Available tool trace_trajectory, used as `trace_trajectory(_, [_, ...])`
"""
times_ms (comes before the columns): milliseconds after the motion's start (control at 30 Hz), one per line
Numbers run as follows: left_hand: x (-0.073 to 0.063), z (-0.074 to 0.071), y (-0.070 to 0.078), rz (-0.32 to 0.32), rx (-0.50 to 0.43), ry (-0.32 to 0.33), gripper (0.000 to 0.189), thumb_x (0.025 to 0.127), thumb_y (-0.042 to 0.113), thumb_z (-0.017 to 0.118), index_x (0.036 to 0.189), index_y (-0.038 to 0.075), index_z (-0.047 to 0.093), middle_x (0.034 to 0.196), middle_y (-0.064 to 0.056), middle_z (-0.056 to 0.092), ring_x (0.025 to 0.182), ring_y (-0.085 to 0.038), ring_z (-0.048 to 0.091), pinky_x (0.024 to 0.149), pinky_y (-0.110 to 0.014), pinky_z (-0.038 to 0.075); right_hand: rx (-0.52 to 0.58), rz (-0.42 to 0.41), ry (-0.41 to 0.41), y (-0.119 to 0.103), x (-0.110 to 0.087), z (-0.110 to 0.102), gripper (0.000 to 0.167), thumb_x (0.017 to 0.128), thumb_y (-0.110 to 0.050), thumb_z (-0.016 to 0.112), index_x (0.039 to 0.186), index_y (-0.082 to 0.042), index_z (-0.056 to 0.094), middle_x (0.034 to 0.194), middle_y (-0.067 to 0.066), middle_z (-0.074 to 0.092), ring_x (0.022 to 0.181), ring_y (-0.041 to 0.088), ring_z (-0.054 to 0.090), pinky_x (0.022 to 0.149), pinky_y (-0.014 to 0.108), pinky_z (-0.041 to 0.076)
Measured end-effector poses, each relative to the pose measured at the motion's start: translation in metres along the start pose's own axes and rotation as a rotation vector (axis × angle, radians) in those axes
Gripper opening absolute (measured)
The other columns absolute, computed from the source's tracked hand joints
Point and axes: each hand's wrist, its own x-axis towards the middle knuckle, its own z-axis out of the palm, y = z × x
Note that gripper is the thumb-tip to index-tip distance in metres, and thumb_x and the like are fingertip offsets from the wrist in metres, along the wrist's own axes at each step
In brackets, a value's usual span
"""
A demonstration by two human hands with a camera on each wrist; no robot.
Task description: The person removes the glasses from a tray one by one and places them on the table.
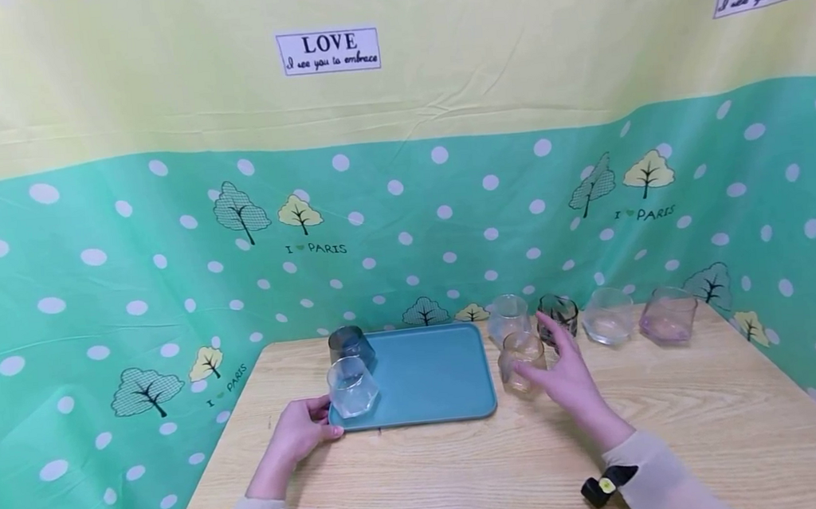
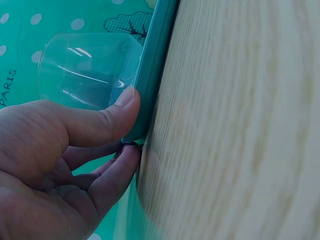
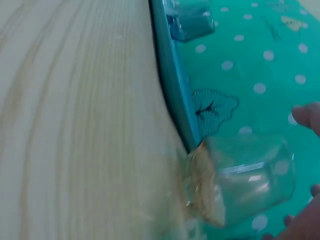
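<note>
A teal tray [image 1: 432,376] lies on the table, and my left hand [image 1: 300,432] pinches its front left corner. The left wrist view shows the thumb [image 2: 122,107] on the rim and curled fingers at the corner below. On the tray's left side stand a clear glass [image 1: 353,391] and, behind it, a dark grey glass [image 1: 349,344]. My right hand [image 1: 568,374] is spread beside an amber glass [image 1: 521,345] just right of the tray. In the right wrist view its fingertips stand apart from this amber glass [image 3: 245,175].
Behind the amber glass stands a clear glass [image 1: 508,317], with a dark patterned glass [image 1: 558,313] to its right. Farther right are another clear glass [image 1: 608,319] and a pinkish glass [image 1: 668,318]. A dotted green and yellow curtain [image 1: 404,207] hangs behind the wooden table [image 1: 454,474].
</note>
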Motion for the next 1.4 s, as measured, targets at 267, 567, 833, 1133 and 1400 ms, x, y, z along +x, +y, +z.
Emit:
trace_trajectory(267, [-0.001,0.002,-0.001,0.014,-0.007,-0.005,0.071,0.077,0.004,0.095,0.14,-0.007,0.065,0.116,-0.015,0.076,0.108,-0.029,0.07,0.102,-0.054,0.056,0.026,-0.178,0.144,-0.018,-0.004,0.02,0.104,0.082,-0.016,0.095,0.167,-0.021,0.036,0.175,0.012,0.015,0.158,0.047,0.018,0.119,0.077,0.024])
trace_trajectory(567, [0.0,0.005,-0.001,0.003,-0.016,-0.003,0.072,0.076,0.005,0.095,0.141,-0.005,0.065,0.117,-0.015,0.076,0.11,-0.03,0.07,0.104,-0.055,0.054,0.177,-0.285,0.089,-0.054,-0.01,0.064,0.094,0.085,-0.011,0.091,0.164,-0.018,0.04,0.173,0.006,0.024,0.151,0.045,0.035,0.125,0.063,0.029])
trace_trajectory(833, [0.001,0.002,-0.002,-0.01,-0.017,-0.003,0.071,0.077,0.004,0.094,0.141,-0.004,0.065,0.119,-0.015,0.076,0.112,-0.031,0.069,0.105,-0.056,0.053,0.239,-0.263,-0.122,-0.07,-0.014,0.122,0.09,0.085,-0.014,0.091,0.161,-0.019,0.045,0.166,0.007,0.041,0.145,0.039,0.047,0.119,0.054,0.042])
trace_trajectory(1133, [0.0,-0.002,-0.001,-0.019,-0.027,-0.004,0.072,0.076,0.004,0.095,0.142,-0.003,0.066,0.12,-0.016,0.075,0.114,-0.033,0.068,0.107,-0.056,0.052,0.271,-0.042,-0.413,-0.069,-0.023,0.197,0.089,0.088,-0.019,0.09,0.163,-0.012,0.043,0.161,0.021,0.045,0.146,0.043,0.044,0.117,0.057,0.044])
trace_trajectory(1400, [0.001,-0.001,-0.001,-0.016,-0.032,-0.004,0.07,0.077,0.004,0.094,0.141,-0.004,0.066,0.121,-0.016,0.076,0.113,-0.032,0.07,0.105,-0.055,0.053,0.208,-0.005,-0.346,-0.082,-0.022,0.237,0.09,0.084,-0.026,0.094,0.161,-0.019,0.046,0.157,0.015,0.05,0.14,0.039,0.051,0.112,0.059,0.047])
